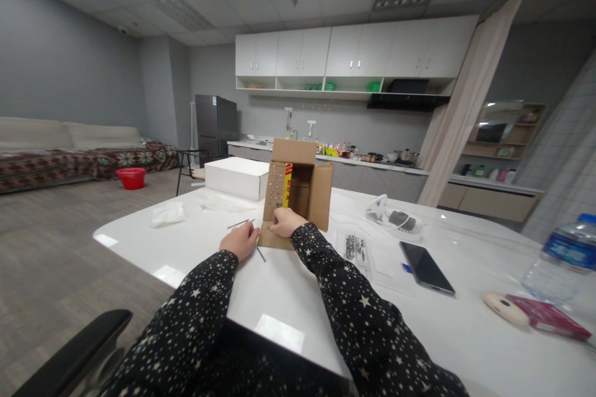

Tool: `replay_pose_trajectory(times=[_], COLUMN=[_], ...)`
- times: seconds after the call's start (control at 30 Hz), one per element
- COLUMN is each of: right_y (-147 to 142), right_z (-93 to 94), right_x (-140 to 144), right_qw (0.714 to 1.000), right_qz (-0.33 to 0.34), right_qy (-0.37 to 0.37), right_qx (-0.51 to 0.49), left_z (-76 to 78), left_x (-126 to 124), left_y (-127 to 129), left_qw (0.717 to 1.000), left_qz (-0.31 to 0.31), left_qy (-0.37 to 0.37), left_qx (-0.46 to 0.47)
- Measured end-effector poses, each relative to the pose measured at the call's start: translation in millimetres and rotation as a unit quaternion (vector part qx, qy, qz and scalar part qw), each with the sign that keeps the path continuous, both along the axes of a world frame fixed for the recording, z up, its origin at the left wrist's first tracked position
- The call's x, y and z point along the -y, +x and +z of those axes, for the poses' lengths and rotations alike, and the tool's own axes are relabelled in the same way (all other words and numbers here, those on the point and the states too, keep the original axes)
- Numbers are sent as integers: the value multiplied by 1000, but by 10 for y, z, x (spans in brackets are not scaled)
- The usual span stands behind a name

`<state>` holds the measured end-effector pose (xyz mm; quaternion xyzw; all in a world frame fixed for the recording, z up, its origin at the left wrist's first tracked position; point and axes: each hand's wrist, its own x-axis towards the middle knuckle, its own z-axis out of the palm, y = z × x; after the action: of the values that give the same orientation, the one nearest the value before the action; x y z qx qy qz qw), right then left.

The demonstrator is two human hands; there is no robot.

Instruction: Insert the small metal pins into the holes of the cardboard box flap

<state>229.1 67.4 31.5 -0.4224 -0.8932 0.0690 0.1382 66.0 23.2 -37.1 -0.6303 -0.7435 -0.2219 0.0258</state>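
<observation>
On the white worktop (288,298), at about twelve o'clock from the person, stands an open brown cardboard box (298,192) with its flaps spread and a yellow-and-red item showing inside. At its base, the right hand (285,222) rests with fingers curled against the lower front flap; whether its grip pinches the flap or only presses on it, I cannot tell. Just at nine o'clock of that, the left hand (241,239) lies loosely closed on the worktop, seemingly holding a thin metal rod (261,254), with another thin rod (239,223) near it. I judge the box light, stiff along its creases but easy to tip, best held by the side walls rather than a flap. At two o'clock lie a dark phone (426,267) and a clear packet of small parts (356,249); a white box (236,177) stands at eleven o'clock.
</observation>
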Motion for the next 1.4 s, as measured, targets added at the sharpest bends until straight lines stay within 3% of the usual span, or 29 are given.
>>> replay_pose_trajectory(times=[0.37,0.8,1.03,1.4], right_y=[-17,-55,-45,-32], right_z=[-30,155,151,62], right_x=[-28,58,108,93], right_qw=[1000,998,985,956], right_qz=[11,63,117,125], right_qy=[-11,9,-128,-238], right_qx=[-3,-12,18,120], left_z=[15,33,27,-15], left_x=[20,27,20,-12], left_y=[18,26,17,-3], left_qw=[1000,1000,1000,1000], left_qz=[2,4,9,9], left_qy=[3,-7,-10,-5], left_qx=[11,8,12,8])
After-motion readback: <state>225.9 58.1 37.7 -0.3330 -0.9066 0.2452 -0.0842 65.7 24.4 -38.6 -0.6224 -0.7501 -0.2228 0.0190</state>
